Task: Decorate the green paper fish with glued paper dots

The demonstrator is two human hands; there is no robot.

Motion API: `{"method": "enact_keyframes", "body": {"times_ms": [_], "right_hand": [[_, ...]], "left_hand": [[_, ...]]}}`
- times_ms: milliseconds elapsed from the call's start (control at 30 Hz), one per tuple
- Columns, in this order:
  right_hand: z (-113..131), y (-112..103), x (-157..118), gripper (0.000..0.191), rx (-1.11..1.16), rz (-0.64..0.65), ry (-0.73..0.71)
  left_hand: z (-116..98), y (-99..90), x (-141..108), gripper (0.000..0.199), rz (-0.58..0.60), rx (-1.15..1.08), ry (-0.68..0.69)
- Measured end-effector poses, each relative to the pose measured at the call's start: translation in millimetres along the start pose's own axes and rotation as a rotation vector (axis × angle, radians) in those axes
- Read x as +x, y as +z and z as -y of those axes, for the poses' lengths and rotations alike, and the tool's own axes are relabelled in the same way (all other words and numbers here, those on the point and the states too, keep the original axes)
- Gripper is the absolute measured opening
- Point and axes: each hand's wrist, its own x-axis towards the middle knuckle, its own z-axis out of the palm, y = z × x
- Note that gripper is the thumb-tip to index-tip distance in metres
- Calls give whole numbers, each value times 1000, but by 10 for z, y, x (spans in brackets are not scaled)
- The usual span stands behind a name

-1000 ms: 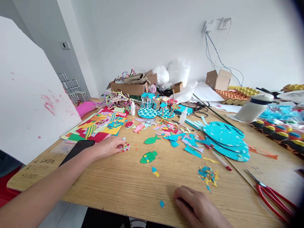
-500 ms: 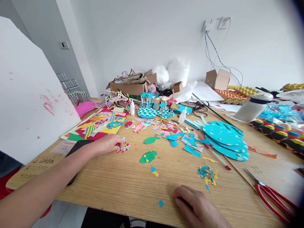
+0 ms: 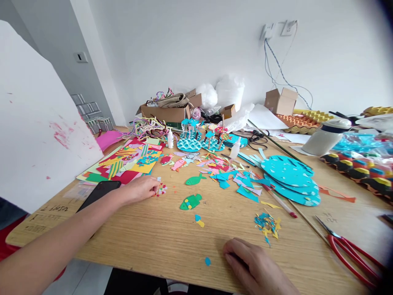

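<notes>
My left hand reaches across to a small pile of red, white and green paper dots. Its fingers are bunched together at the pile's left edge, and whatever lies between the fingertips is hidden. My right hand rests on the table near the front edge, fingers curled in, with nothing seen in them. Left of it lies a blue paper oval. Between the hands are a green paper fish with yellow and blue dots, a plain green paper fish, and blue and yellow paper pieces.
Red-handled scissors and blue and yellow scraps lie at the right. Stacked blue paper shapes, glue bottles and fish models on blue bases stand farther back. A black phone lies under my left forearm.
The view has shifted slightly. My left hand stays at the paper dots with its fingers bunched, and my right hand keeps its place on the table.
</notes>
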Motion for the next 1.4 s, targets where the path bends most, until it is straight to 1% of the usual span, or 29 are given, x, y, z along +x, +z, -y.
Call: {"method": "enact_keyframes", "body": {"times_ms": [133,233,300,367,467,500,567,633,700,767,900,1033,1233,1300,1400], "right_hand": [[-14,6,-3,24,-6,7,7],[-7,-17,15,23,-30,24,-4],[37,-63,59,21,-31,28,-19],[126,-132,146,19,-15,1,-25],[322,-237,370,17,31,-82,-15],[393,-260,467,16,50,-92,-16],[525,-275,678,13,99,-124,-57],[628,-244,884,12,163,-154,-115],[695,-180,1061,10,226,-159,-138],[728,-108,1194,8,292,-164,-153],[725,-13,1342,6,389,-133,-120],[677,12,1387,7,419,-111,-71],[592,36,1397,9,491,-81,-32],[586,24,1396,9,564,-52,12],[612,-26,1381,12,698,16,112]], "left_hand": [[23,-56,-17,9,-19,-158,-90],[-9,-139,-66,6,-36,-336,-150],[-52,-186,-108,8,-55,-475,-178],[-111,-208,-152,12,-70,-620,-199],[-231,-191,-208,15,-84,-815,-221],[-276,-176,-222,15,-84,-860,-224],[-366,-141,-244,16,-75,-974,-233],[-445,-105,-259,16,-62,-1145,-257],[-502,-72,-269,16,-62,-1314,-286],[-537,-43,-274,16,-77,-1402,-295],[-570,7,-256,14,-70,-1453,-271],[-583,49,-202,14,-67,-1437,-261],[-640,75,-148,15,-84,-1327,-258],[-682,65,-143,13,-100,-1267,-241],[-744,43,-126,8,-157,-1109,-186]]}}
